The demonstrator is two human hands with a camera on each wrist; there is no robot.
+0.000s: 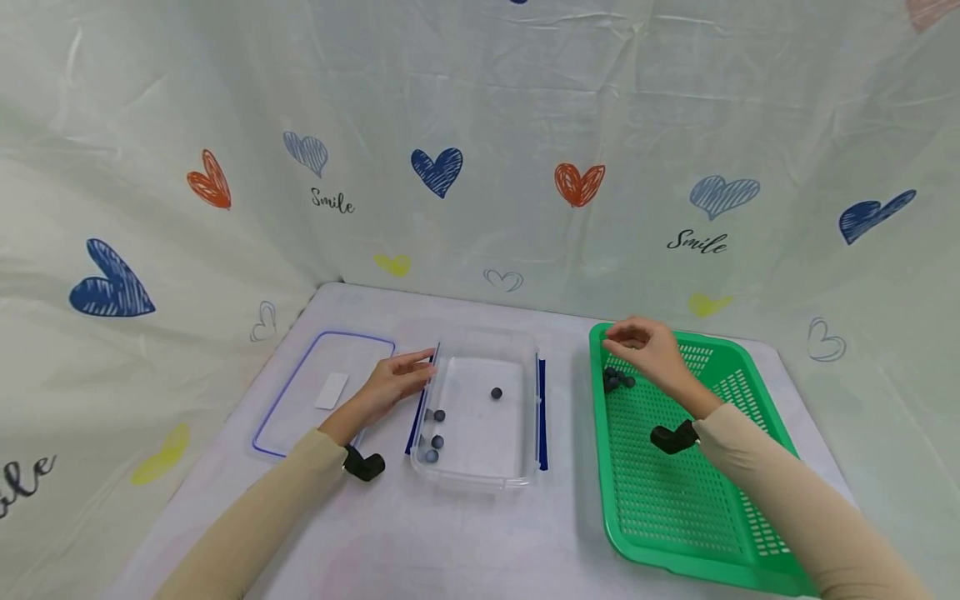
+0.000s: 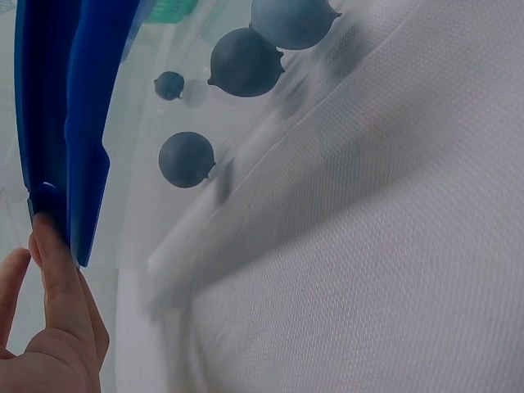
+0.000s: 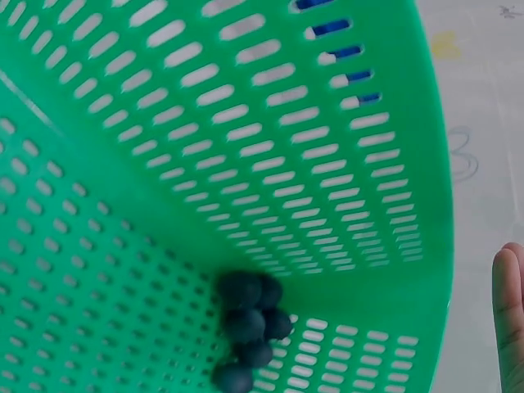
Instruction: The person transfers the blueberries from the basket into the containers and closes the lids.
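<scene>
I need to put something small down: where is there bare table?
The table is bare between the clear box and green basket, and on the box's near side. It is crowded between the lid and box, where the left hand touches the box, and in the basket's far left corner, where dark balls lie near the right hand.

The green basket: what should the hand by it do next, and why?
Perhaps lower the right hand and pinch one of the dark berries: it hovers near them at the green basket, and no berry shows in its fingers.
</scene>
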